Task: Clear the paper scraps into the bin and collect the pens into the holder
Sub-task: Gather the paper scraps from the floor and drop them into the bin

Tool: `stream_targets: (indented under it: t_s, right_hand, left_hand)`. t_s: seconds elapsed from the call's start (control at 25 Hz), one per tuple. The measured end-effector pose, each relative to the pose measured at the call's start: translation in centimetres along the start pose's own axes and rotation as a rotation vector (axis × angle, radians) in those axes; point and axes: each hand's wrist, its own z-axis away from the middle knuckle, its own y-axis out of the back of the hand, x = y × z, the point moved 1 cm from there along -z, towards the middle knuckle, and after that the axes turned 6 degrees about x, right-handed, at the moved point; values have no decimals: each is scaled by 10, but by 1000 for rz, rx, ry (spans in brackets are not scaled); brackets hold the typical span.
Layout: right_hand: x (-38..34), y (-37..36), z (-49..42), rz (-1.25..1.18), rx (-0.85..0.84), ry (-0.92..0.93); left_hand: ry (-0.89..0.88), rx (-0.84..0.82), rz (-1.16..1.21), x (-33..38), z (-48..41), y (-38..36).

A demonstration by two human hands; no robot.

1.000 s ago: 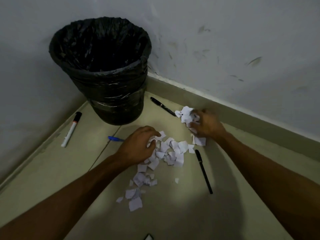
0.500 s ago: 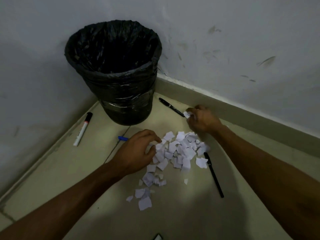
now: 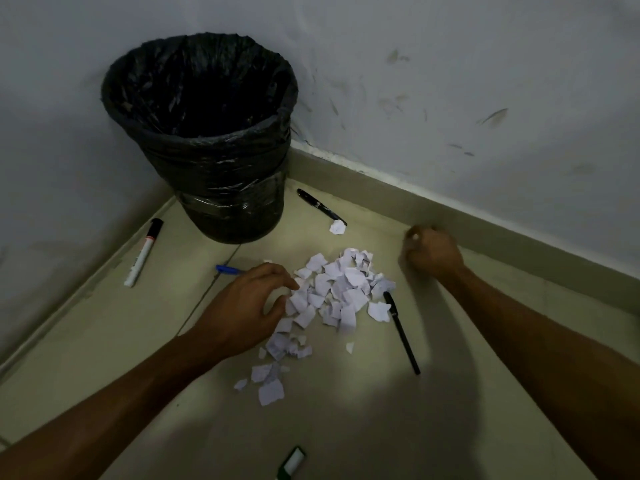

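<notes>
A pile of white paper scraps (image 3: 341,292) lies on the floor in front of the black-lined bin (image 3: 221,142). My left hand (image 3: 247,306) sits at the pile's left edge, fingers and thumb curled round a few scraps. My right hand (image 3: 433,254) is a closed fist near the skirting, right of the pile; nothing shows in it. One stray scrap (image 3: 337,227) lies at the tip of a black pen (image 3: 318,205). A second black pen (image 3: 401,332) lies right of the pile. A blue pen (image 3: 228,270) pokes out behind my left hand. No holder is in view.
A white marker with a black cap (image 3: 142,252) lies along the left wall. A small green and white object (image 3: 292,462) sits at the bottom edge. Two walls meet behind the bin, and a skirting board (image 3: 485,216) runs along the right wall.
My right hand dropped its handful of scraps onto the pile, left one scrap by the far black pen, and moved right toward the skirting. My left hand stayed at the pile.
</notes>
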Motion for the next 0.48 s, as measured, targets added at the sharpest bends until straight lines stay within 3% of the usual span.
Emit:
stream_targets:
  t_s: [0.24,0.32,0.4,0.48]
  right_hand:
    - [-70,-26,37,-248,-146,223]
    - [-93,-20,44,-330,-109,260]
    - [-106,-16,30,-313,-25,368]
    - [-117,-14,15,-117,-90,532]
  left_hand:
    - [24,-15,-29,-7,28,12]
    - [42,-11,-41,-9,34,16]
    - [75,2,-43,-10,40,20]
    - [86,19,-48,-8,44,24]
